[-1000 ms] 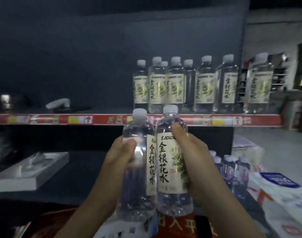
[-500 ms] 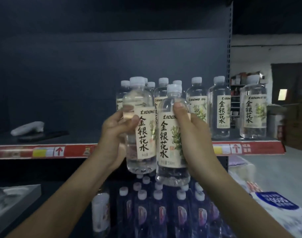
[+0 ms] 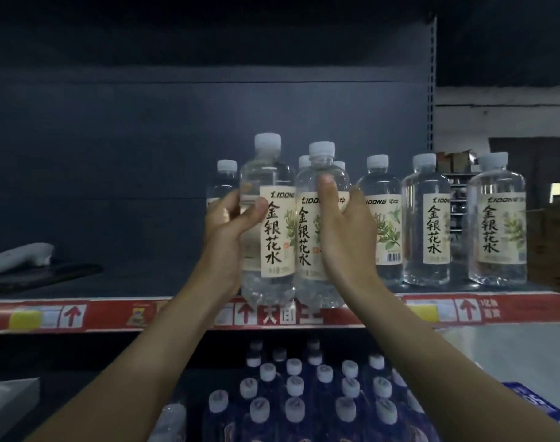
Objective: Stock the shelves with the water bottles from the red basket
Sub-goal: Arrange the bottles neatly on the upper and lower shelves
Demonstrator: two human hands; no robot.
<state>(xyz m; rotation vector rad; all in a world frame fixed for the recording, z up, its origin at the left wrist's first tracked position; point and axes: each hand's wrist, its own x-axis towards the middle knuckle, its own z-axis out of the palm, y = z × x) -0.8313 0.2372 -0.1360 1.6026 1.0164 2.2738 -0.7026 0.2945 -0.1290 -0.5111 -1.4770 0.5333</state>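
My left hand (image 3: 229,228) grips a clear water bottle (image 3: 272,193) with a cream label and white cap. My right hand (image 3: 342,231) grips a second, matching bottle (image 3: 307,237) right beside it. Both bottles are upright, touching each other, with their bases at the front lip of the shelf (image 3: 112,314), which carries a red price strip. Several identical bottles (image 3: 426,221) stand in a row on the shelf behind and to the right. The red basket is not in view.
A white handheld device (image 3: 20,258) lies on a dark flat object at the shelf's left end. Below the shelf, several blue-tinted capped bottles (image 3: 304,393) are packed together. A grey box corner (image 3: 7,403) sits at lower left. The shelf's metal upright (image 3: 431,84) stands at right.
Both hands have lifted the two bottles from below the shelf up and forward to shelf level. The view has tilted up, so the lower bottles now show beneath.
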